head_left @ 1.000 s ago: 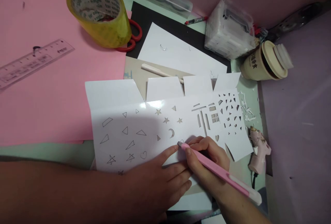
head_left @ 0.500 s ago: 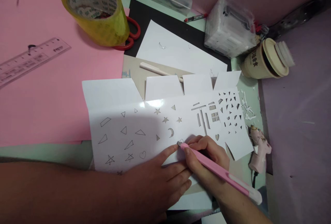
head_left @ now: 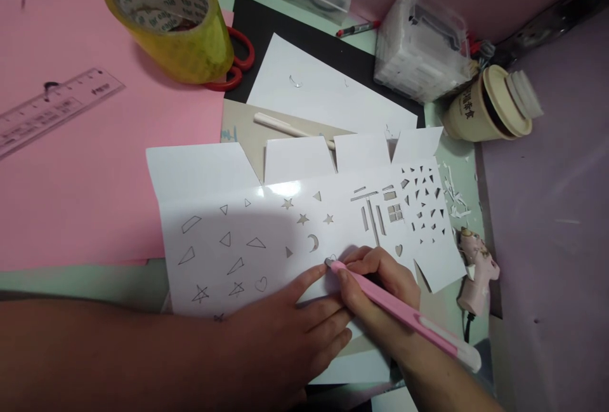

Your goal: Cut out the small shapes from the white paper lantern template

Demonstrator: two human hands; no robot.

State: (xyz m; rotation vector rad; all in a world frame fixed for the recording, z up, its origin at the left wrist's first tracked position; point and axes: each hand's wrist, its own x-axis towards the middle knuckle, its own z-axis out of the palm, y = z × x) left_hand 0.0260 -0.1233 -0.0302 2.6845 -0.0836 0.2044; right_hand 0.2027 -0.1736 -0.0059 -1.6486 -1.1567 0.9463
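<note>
A white folded card [head_left: 204, 174] with tabs along its far edge lies in front of me. Stars, a crescent moon, a window, a heart and small triangles are cut through it; other triangles, stars and hearts are only drawn in outline. My right hand [head_left: 380, 279] grips a pink craft knife [head_left: 399, 308], its tip touching the card by a small drawn heart [head_left: 332, 258]. My left hand [head_left: 304, 320] rests flat on the card with fingers stretched out, the index fingertip close beside the blade. The card's near part is hidden under my hands and arm.
On the left are pink paper [head_left: 118, 202], a clear ruler [head_left: 61, 110], a yellow tape roll [head_left: 209, 44] and red-handled scissors [head_left: 250, 50]. Farther back lie a white pen [head_left: 276, 124] and a plastic box [head_left: 419, 37]. A paper cup [head_left: 469, 110], paper scraps [head_left: 454, 193] and a glue gun [head_left: 476, 272] stand right.
The view has shifted very slightly. Both hands and the knife keep almost the same place on the card, the tip still by the small heart.
</note>
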